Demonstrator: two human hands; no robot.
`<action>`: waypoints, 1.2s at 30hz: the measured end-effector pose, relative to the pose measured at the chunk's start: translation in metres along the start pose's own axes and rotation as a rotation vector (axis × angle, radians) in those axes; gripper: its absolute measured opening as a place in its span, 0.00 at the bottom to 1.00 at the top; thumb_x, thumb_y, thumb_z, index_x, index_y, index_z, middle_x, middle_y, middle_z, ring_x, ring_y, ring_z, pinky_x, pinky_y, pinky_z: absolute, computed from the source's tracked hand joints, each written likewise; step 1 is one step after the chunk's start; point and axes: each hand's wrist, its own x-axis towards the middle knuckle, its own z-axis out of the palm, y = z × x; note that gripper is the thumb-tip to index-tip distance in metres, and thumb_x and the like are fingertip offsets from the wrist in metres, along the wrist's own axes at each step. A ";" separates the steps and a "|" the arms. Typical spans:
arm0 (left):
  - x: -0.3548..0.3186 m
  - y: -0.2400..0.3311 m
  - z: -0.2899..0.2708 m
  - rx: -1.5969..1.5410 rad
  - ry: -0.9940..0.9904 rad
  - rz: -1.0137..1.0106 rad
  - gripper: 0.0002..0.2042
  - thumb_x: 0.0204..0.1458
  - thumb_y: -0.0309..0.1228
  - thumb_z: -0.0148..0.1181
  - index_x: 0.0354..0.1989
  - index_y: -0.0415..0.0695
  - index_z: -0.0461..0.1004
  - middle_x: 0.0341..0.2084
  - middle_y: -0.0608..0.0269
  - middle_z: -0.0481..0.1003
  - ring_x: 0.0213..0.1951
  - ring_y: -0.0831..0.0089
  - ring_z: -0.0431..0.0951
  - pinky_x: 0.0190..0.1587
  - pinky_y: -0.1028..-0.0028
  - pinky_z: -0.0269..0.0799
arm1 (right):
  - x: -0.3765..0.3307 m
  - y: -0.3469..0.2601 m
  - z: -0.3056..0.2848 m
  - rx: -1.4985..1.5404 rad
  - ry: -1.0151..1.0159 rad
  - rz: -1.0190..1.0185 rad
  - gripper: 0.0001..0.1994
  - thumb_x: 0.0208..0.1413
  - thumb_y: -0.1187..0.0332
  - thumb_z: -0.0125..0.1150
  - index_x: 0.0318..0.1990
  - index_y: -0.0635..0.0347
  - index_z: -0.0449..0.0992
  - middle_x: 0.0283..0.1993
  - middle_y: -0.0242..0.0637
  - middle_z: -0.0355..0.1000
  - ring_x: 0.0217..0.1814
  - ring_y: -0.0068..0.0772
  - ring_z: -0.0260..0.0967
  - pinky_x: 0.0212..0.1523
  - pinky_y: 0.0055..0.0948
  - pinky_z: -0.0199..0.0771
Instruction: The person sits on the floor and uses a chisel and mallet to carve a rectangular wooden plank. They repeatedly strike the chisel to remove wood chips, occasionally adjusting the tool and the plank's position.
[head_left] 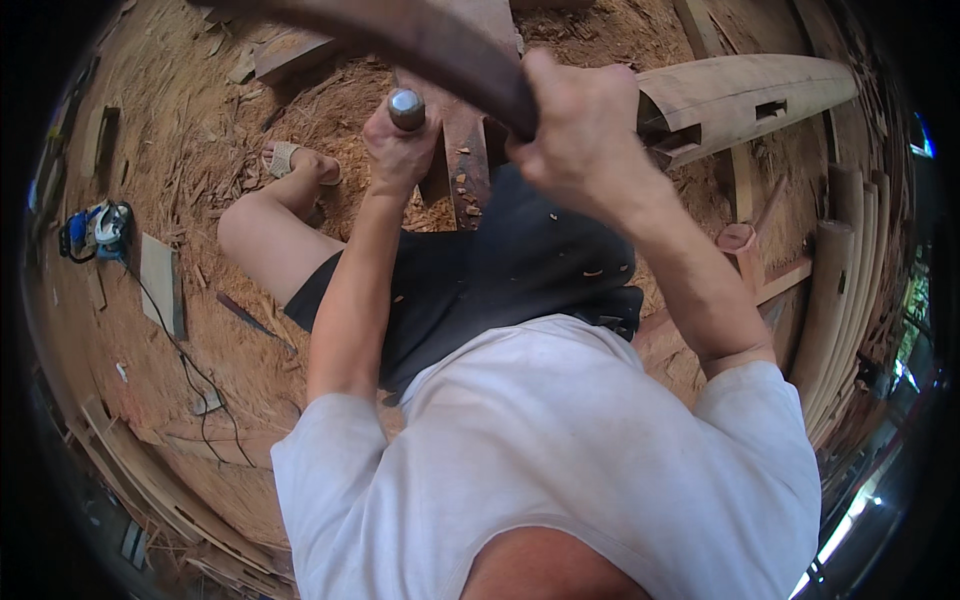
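Observation:
My left hand point(398, 160) is closed round an upright tool whose round, shiny metal cap point(407, 108) points up at me. It looks like a chisel, though its lower end is hidden by my fist and the beam. Higher up, my right hand point(582, 130) grips the end of a dark brown, curved wooden bar point(420, 50). This bar sweeps up and left past the top edge, so its far end is out of view. Beneath the hands a timber beam point(466, 170) with wood chips on it runs from between my legs toward the top.
A shaped timber point(740, 85) with cut slots lies to the right. Several rounded posts point(830, 290) stand together at the right edge. On the left are a blue power tool point(105, 232) with a cord, a flat board point(162, 285) and a dark bar point(243, 312). Shavings cover the ground.

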 end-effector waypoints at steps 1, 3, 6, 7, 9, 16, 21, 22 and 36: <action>-0.006 -0.001 0.001 0.040 0.010 0.174 0.09 0.49 0.29 0.72 0.35 0.41 0.78 0.27 0.62 0.80 0.34 0.73 0.82 0.42 0.71 0.77 | -0.003 -0.004 0.011 0.090 -0.193 0.085 0.22 0.45 0.69 0.69 0.47 0.65 0.69 0.32 0.58 0.79 0.37 0.63 0.79 0.38 0.55 0.78; -0.016 -0.003 0.003 0.144 0.011 0.090 0.08 0.50 0.28 0.71 0.35 0.41 0.78 0.29 0.60 0.82 0.37 0.72 0.83 0.43 0.71 0.77 | -0.010 -0.006 0.026 0.242 -0.456 0.207 0.20 0.46 0.71 0.67 0.46 0.67 0.68 0.32 0.62 0.78 0.38 0.67 0.78 0.45 0.58 0.79; -0.017 -0.008 0.001 0.065 0.033 0.118 0.08 0.51 0.29 0.71 0.34 0.41 0.78 0.26 0.63 0.80 0.33 0.74 0.81 0.41 0.72 0.76 | -0.017 -0.001 0.025 0.305 -0.340 0.214 0.20 0.46 0.71 0.67 0.45 0.68 0.67 0.31 0.62 0.77 0.38 0.68 0.78 0.43 0.56 0.79; -0.018 -0.010 0.000 0.004 0.009 0.071 0.08 0.51 0.30 0.71 0.33 0.41 0.78 0.26 0.64 0.79 0.32 0.75 0.80 0.40 0.72 0.76 | -0.016 0.002 0.021 0.345 -0.239 0.151 0.21 0.44 0.72 0.67 0.45 0.69 0.67 0.29 0.62 0.76 0.37 0.68 0.77 0.42 0.55 0.79; -0.010 -0.014 -0.001 0.001 0.002 0.038 0.09 0.51 0.31 0.71 0.31 0.41 0.76 0.24 0.67 0.76 0.29 0.78 0.75 0.37 0.72 0.74 | -0.014 0.007 0.009 0.408 -0.071 0.060 0.20 0.43 0.73 0.67 0.44 0.68 0.66 0.29 0.62 0.76 0.37 0.68 0.77 0.39 0.54 0.78; 0.004 -0.019 0.001 0.116 -0.026 0.083 0.09 0.50 0.30 0.69 0.34 0.39 0.78 0.27 0.60 0.81 0.33 0.71 0.81 0.40 0.69 0.76 | -0.012 0.008 0.026 0.162 -0.240 0.128 0.19 0.46 0.74 0.65 0.44 0.70 0.66 0.32 0.63 0.76 0.37 0.67 0.77 0.41 0.53 0.78; 0.010 -0.021 -0.004 0.144 -0.056 -0.105 0.10 0.49 0.31 0.69 0.37 0.40 0.80 0.28 0.58 0.82 0.34 0.72 0.82 0.40 0.68 0.76 | -0.015 0.015 0.022 0.365 -0.186 0.178 0.21 0.43 0.72 0.66 0.47 0.68 0.72 0.28 0.56 0.75 0.32 0.56 0.76 0.37 0.43 0.76; 0.012 -0.022 -0.005 0.096 -0.069 -0.036 0.08 0.49 0.29 0.69 0.35 0.41 0.79 0.27 0.64 0.80 0.33 0.75 0.79 0.39 0.70 0.75 | -0.012 0.018 0.012 0.295 -0.126 0.095 0.22 0.42 0.72 0.66 0.48 0.67 0.73 0.27 0.51 0.75 0.29 0.50 0.75 0.35 0.39 0.75; 0.026 -0.025 0.003 0.205 -0.002 -0.024 0.07 0.51 0.32 0.68 0.29 0.41 0.78 0.23 0.66 0.78 0.31 0.79 0.79 0.36 0.71 0.76 | -0.015 0.024 0.015 0.320 -0.304 0.138 0.25 0.39 0.74 0.66 0.50 0.70 0.73 0.35 0.58 0.74 0.43 0.61 0.75 0.46 0.41 0.75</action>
